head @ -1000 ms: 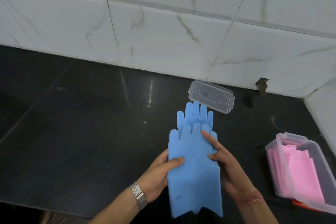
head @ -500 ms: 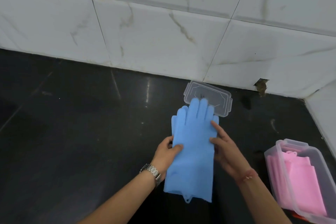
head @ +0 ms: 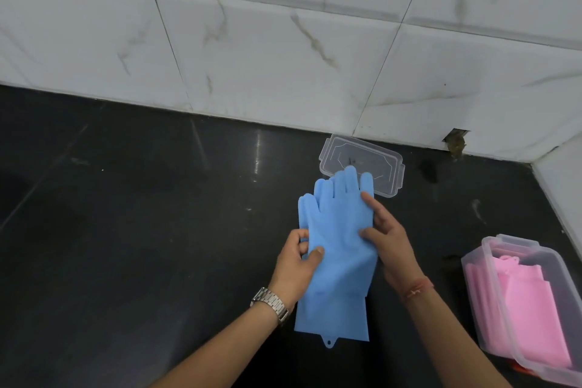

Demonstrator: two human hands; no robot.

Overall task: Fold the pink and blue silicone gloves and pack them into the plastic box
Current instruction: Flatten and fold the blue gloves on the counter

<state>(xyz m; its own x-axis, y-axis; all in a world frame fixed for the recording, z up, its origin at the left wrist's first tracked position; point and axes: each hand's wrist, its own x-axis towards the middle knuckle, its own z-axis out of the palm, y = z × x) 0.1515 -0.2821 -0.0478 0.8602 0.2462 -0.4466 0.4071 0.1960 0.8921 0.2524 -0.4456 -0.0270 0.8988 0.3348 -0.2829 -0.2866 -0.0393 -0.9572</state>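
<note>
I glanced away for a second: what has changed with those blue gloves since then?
The blue silicone gloves went from offset to stacked and moved toward the clear plastic lid, fingertips now overlapping it. Left hand and right hand still hold them. Pink gloves stayed in the plastic box.

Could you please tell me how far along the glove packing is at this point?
Done: the pink gloves lie folded in the plastic box. In hand: the left hand and right hand hold the blue gloves flat on the counter, unfolded. Left: folding and packing them; the lid is off.
</note>
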